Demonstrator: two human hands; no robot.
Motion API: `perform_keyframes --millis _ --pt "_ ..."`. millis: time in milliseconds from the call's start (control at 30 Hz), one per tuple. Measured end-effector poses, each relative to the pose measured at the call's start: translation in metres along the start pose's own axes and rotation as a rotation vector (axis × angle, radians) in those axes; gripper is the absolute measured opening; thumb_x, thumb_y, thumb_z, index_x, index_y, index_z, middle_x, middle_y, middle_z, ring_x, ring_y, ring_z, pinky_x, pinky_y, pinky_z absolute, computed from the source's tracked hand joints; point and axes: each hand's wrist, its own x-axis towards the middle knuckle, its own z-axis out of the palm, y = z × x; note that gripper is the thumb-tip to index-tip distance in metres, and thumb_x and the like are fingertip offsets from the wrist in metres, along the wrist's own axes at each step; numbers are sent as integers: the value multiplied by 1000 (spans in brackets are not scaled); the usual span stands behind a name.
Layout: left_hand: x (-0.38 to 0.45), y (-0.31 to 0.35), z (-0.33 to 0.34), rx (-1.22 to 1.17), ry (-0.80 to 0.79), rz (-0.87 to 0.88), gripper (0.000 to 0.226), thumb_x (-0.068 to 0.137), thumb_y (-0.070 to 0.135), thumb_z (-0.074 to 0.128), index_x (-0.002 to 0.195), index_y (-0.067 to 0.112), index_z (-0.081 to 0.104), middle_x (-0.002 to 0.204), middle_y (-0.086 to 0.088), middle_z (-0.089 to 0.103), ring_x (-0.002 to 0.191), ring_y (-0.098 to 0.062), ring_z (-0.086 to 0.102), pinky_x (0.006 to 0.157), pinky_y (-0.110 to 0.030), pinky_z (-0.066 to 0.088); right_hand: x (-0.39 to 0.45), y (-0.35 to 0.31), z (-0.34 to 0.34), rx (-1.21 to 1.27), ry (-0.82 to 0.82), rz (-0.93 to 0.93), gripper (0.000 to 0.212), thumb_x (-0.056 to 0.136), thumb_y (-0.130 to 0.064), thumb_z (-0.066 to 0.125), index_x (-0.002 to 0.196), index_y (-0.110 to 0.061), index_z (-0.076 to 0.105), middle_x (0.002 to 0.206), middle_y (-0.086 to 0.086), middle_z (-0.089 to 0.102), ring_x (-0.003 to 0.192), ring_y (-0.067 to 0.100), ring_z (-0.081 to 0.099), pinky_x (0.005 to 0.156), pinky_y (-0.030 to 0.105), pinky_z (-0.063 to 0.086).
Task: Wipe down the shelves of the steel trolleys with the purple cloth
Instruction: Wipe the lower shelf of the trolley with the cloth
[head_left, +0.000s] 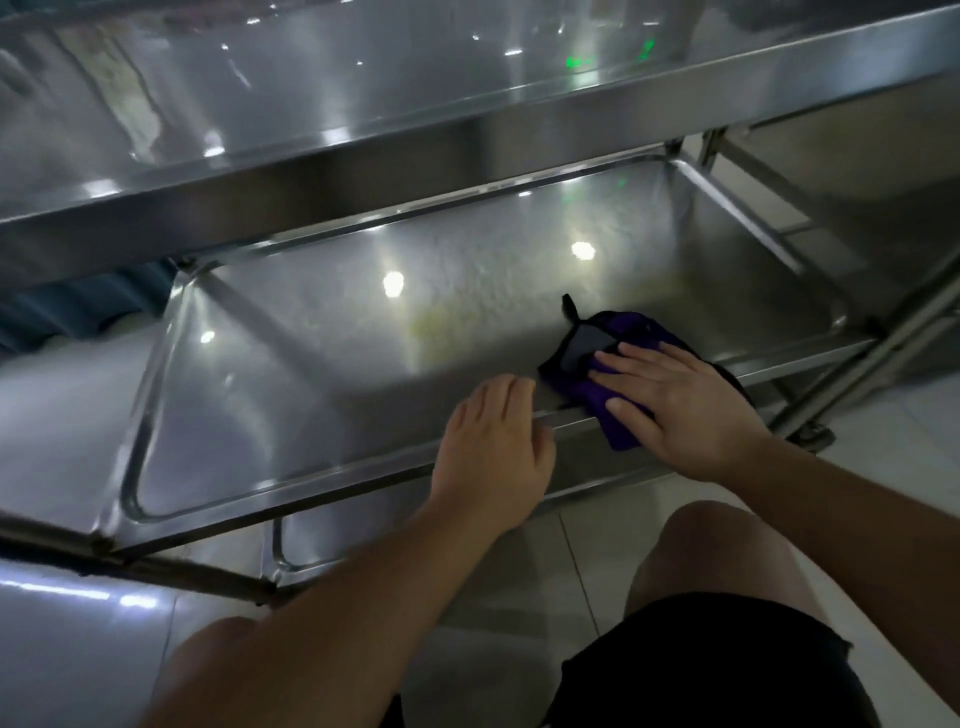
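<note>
**Wiping the middle shelf of a steel trolley: view from my head camera**

My right hand (680, 410) lies flat, fingers straight and slightly spread, pressing the purple cloth (597, 358) onto the near rim of the middle shelf (322, 374). The cloth is bunched; part of it lies inside the shelf tray near its right end and part drapes over the front edge beneath my palm. My left hand (493, 447) rests just beside it on the same front rim, fingers curled over the edge and gripping it. The two hands are near each other but apart.

The upper shelf (363, 93) overhangs the far half of the middle shelf and hides its back edge. Both steel surfaces carry bright reflections of lights, and a faint yellowish smear shows near the tray's centre. The trolley legs (852, 364) slant down at right to a castor (815, 434) on the pale tiled floor (883, 447). My bare knees (722, 551) and black shorts (711, 665) fill the foreground.
</note>
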Motion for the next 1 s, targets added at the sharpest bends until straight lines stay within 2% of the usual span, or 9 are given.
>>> perform_keyframes --millis 100,233,367,433,567,733,933,1000 --pt "14 23 15 37 -55 62 64 107 46 44 160 11 34 162 -9 39 153 -26 31 126 -37 22 -11 26 -7 -1 12 89 61 106 -60 19 151 -35 51 159 -14 44 152 8 30 126 43 22" --pt "33 46 28 117 -103 194 75 108 53 36 168 12 18 175 -8 19 163 -22 9 129 -34 1 -24 56 -16 -28 15 185 60 105 -60 21 151 -36 50 159 -15 43 152 7 29 128 40 17" --pt "43 48 37 218 -186 290 82 106 61 24 170 15 -2 178 -4 -4 163 -18 -8 131 -36 -5 -33 86 -21 -56 -11 318 66 103 -64 13 153 -38 46 162 -17 37 154 7 24 128 38 8" --pt "43 44 40 264 -205 323 85 105 63 19 169 15 -6 178 -4 -8 163 -18 -11 131 -37 -6 -37 104 -22 -84 -29 390 70 102 -66 6 156 -37 41 164 -16 33 155 9 21 127 39 6" --pt "44 38 41 288 -215 349 90 102 68 20 170 13 -3 178 -5 -5 163 -19 -8 132 -38 -1 -34 134 -25 -160 -47 551 79 99 -62 -3 160 -28 33 168 -6 27 157 18 20 127 43 7" --pt "44 36 39 265 -236 350 93 101 73 23 170 12 4 178 -5 -2 164 -19 -5 133 -40 8 -5 142 -20 -130 -83 703 64 108 -49 12 164 -19 20 172 3 16 158 25 11 128 46 5" --pt "46 34 36 269 -243 350 94 101 74 26 170 13 10 178 -3 2 164 -17 -2 132 -39 10 37 160 -30 -32 -153 758 63 107 -46 16 165 -20 11 174 2 4 159 27 -1 127 52 2" --pt "46 34 36 272 -253 350 93 101 73 27 170 13 9 178 -3 1 164 -17 -3 132 -39 8 56 170 -34 -34 -155 717 63 108 -45 16 165 -19 12 174 3 3 159 29 -1 127 53 2"
